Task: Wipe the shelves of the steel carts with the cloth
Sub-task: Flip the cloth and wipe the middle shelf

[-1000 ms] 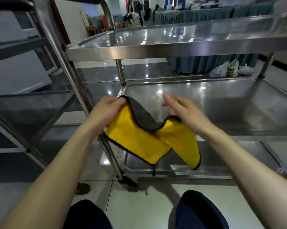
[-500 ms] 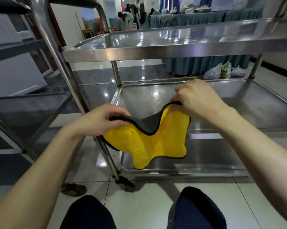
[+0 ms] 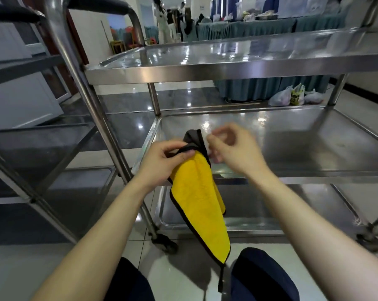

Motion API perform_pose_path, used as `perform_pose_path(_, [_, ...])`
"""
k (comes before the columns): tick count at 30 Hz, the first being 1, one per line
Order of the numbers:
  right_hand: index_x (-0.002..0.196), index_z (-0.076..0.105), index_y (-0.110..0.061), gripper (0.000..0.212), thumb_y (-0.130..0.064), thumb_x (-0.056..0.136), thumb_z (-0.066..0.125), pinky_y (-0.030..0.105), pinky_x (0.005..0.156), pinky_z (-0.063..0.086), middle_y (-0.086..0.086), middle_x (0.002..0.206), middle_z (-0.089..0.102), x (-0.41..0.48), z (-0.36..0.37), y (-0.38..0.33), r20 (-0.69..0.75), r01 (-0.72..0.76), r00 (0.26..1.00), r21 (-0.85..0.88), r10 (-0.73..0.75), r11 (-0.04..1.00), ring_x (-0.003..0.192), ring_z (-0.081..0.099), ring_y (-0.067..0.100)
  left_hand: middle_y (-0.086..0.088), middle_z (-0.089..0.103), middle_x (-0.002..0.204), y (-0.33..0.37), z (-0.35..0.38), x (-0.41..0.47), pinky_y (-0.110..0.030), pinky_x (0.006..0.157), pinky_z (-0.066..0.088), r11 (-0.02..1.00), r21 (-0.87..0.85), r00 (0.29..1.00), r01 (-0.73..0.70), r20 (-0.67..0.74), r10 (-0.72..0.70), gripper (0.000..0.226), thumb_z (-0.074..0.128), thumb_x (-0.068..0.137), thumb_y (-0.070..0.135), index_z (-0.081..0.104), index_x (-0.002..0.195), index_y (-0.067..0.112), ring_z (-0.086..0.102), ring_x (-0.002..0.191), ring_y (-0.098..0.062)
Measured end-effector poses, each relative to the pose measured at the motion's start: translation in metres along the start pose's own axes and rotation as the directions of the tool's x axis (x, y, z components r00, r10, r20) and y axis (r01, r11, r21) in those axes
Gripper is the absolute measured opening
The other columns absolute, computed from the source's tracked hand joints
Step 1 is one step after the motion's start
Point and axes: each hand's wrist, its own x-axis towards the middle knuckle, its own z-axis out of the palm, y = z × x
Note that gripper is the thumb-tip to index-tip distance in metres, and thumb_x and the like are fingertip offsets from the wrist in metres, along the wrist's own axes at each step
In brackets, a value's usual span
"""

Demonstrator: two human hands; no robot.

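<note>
A yellow cloth (image 3: pixel 196 198) with a grey back and dark edging hangs long and narrow in front of the steel cart's middle shelf (image 3: pixel 303 144). My left hand (image 3: pixel 162 164) pinches its top edge between thumb and fingers. My right hand (image 3: pixel 233 153) hovers just right of the cloth's grey upper corner. Its fingers are loosely curled and blurred, and it seems to hold nothing. The cart also has a shiny top shelf (image 3: pixel 227 55) and a bottom shelf (image 3: pixel 270 205) behind the hanging cloth.
A second steel cart (image 3: pixel 31 148) stands close on the left, its upright post beside my left wrist. A caster (image 3: pixel 164 244) sits on the tiled floor near my knees. Plastic bags (image 3: pixel 290 96), draped tables (image 3: pixel 259 29) and people (image 3: pixel 162 20) are farther back.
My right hand has let go of the cloth's right edge and moved toward the left hand. The cloth, earlier spread between both hands, now hangs from my left hand alone.
</note>
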Motion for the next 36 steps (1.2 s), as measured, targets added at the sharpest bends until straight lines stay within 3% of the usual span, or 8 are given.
perform_pose_path(4, [0.133, 0.07, -0.017, 0.048, -0.046, 0.096, 0.077, 0.045, 0.1, 0.059, 0.001, 0.109, 0.078, -0.026, 0.014, 0.027, 0.347, -0.078, 0.93, -0.136, 0.121, 0.988, 0.104, 0.073, 0.016, 0.003, 0.079, 0.106, -0.012, -0.003, -0.01, -0.019, 0.084, 0.055, 0.996, -0.083, 0.998, 0.038, -0.048, -0.042, 0.012, 0.078, 0.095, 0.031, 0.085, 0.106, 0.032, 0.073, 0.103, -0.011])
perform_pose_path(10, [0.099, 0.073, -0.013, 0.014, -0.017, 0.089, 0.083, 0.026, 0.08, 0.054, 0.002, 0.095, 0.073, -0.017, 0.015, 0.033, 0.477, -0.439, 0.847, 0.381, 0.234, 0.814, 0.092, 0.069, 0.015, 0.004, 0.08, 0.099, -0.018, -0.02, -0.021, -0.018, 0.078, 0.056, 0.989, -0.132, 0.986, 0.061, -0.145, -0.08, 0.034, 0.091, 0.077, 0.056, 0.085, 0.098, 0.03, 0.074, 0.095, -0.007])
perform_pose_path(14, [0.088, 0.074, -0.019, 0.008, -0.025, 0.089, 0.08, 0.039, 0.094, 0.05, 0.003, 0.082, 0.067, -0.013, 0.015, 0.035, 0.689, -0.629, 0.689, 0.414, 0.225, 0.657, 0.084, 0.065, 0.019, 0.011, 0.077, 0.096, -0.019, -0.029, -0.02, -0.018, 0.079, 0.056, 0.997, -0.074, 0.99, 0.037, -0.136, -0.047, 0.036, 0.094, 0.07, 0.062, 0.083, 0.091, 0.035, 0.074, 0.093, -0.005])
perform_pose_path(17, [0.121, 0.075, -0.014, 0.038, -0.03, 0.087, 0.079, 0.052, 0.117, 0.045, 0.009, 0.115, 0.076, -0.012, 0.017, 0.036, 0.714, -0.699, 0.641, 0.39, 0.282, 0.599, 0.115, 0.066, 0.029, 0.009, 0.077, 0.096, -0.018, -0.032, -0.019, -0.024, 0.083, 0.056, 0.999, -0.049, 0.995, 0.016, -0.098, -0.021, 0.032, 0.093, 0.074, 0.058, 0.081, 0.09, 0.033, 0.073, 0.097, -0.01])
perform_pose_path(22, [0.119, 0.078, -0.017, 0.037, -0.03, 0.085, 0.085, 0.045, 0.104, 0.055, 0.007, 0.119, 0.075, -0.007, 0.013, 0.04, 0.74, -0.718, 0.626, 0.424, 0.246, 0.552, 0.108, 0.071, 0.024, -0.001, 0.078, 0.096, -0.014, -0.046, -0.022, -0.024, 0.084, 0.057, 0.997, -0.071, 0.999, 0.032, 0.02, -0.031, 0.034, 0.094, 0.075, 0.055, 0.081, 0.09, 0.026, 0.074, 0.095, -0.016])
perform_pose_path(27, [0.114, 0.066, -0.012, 0.038, -0.028, 0.084, 0.083, 0.05, 0.117, 0.042, 0.011, 0.112, 0.071, 0.001, 0.002, 0.031, 0.645, -0.567, 0.736, 0.424, 0.204, 0.706, 0.116, 0.06, 0.034, 0.0, 0.075, 0.097, -0.02, -0.062, -0.026, -0.033, 0.087, 0.054, 0.998, -0.019, 0.991, 0.056, 0.122, -0.053, 0.022, 0.087, 0.083, 0.049, 0.08, 0.091, 0.03, 0.07, 0.096, -0.018])
perform_pose_path(30, [0.102, 0.065, -0.009, 0.033, -0.035, 0.088, 0.081, 0.04, 0.097, 0.057, 0.007, 0.095, 0.073, 0.007, -0.012, 0.012, 0.559, -0.207, 0.824, 0.155, 0.087, 0.966, 0.093, 0.069, 0.022, 0.008, 0.071, 0.094, -0.024, -0.064, -0.028, -0.028, 0.084, 0.051, 0.993, 0.109, 0.979, 0.038, 0.194, -0.059, 0.021, 0.074, 0.093, 0.054, 0.076, 0.096, 0.033, 0.067, 0.093, -0.011])
perform_pose_path(36, [0.115, 0.065, -0.015, 0.013, -0.023, 0.105, 0.069, 0.048, 0.091, 0.062, 0.011, 0.11, 0.073, 0.099, -0.014, -0.018, 0.288, 0.145, 0.957, -0.417, -0.021, 0.897, 0.097, 0.074, 0.028, 0.014, 0.068, 0.124, -0.027, -0.059, 0.05, -0.037, 0.098, 0.054, 0.903, 0.425, 0.998, -0.067, 0.031, 0.059, 0.018, 0.061, 0.11, 0.034, 0.064, 0.127, 0.037, 0.063, 0.113, -0.006])
